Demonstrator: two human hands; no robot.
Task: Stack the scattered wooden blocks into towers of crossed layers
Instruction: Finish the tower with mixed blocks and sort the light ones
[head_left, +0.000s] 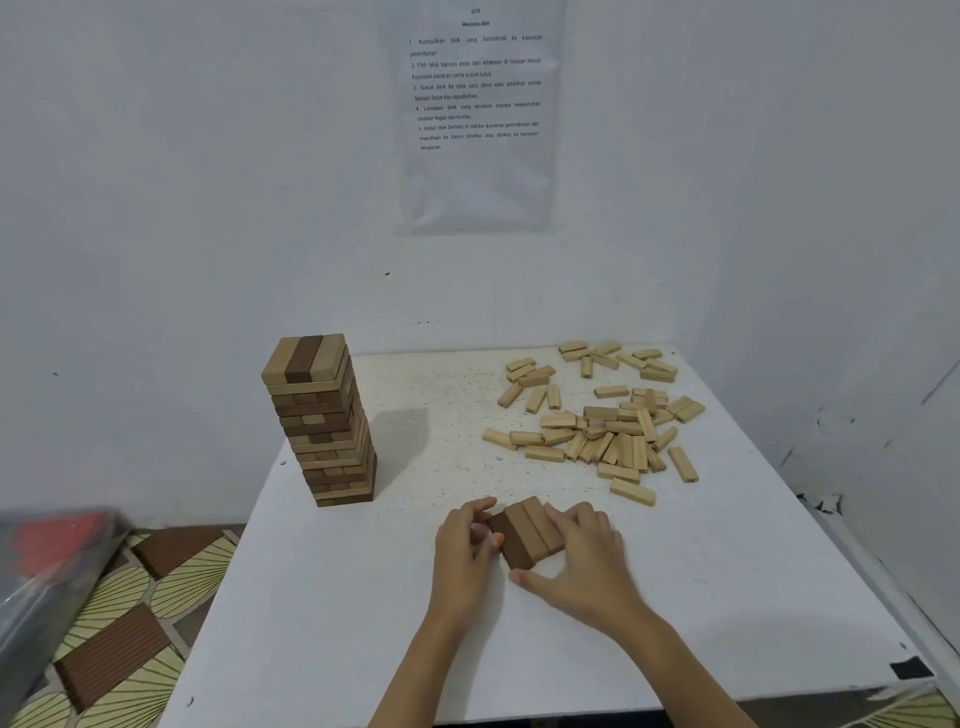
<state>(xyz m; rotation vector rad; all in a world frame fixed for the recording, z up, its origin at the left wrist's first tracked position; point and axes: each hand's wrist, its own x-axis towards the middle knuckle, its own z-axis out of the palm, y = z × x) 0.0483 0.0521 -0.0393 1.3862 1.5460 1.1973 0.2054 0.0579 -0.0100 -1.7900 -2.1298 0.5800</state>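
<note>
A tall tower (324, 421) of crossed wooden layers stands at the table's far left. Several loose pale blocks (602, 421) lie scattered at the far right. In the middle near me, three brown blocks (527, 532) lie side by side as one layer on the white table (332, 623). My left hand (465, 551) presses its curled fingers against the layer's left side. My right hand (582, 561) holds the layer from the right, fingers along its right edge and thumb at its near end.
White walls close in behind and to the right of the table; a printed sheet (478, 114) hangs on the back wall. Past the table's left edge lie a patterned floor (124, 639) and a plastic-wrapped bundle (41, 577).
</note>
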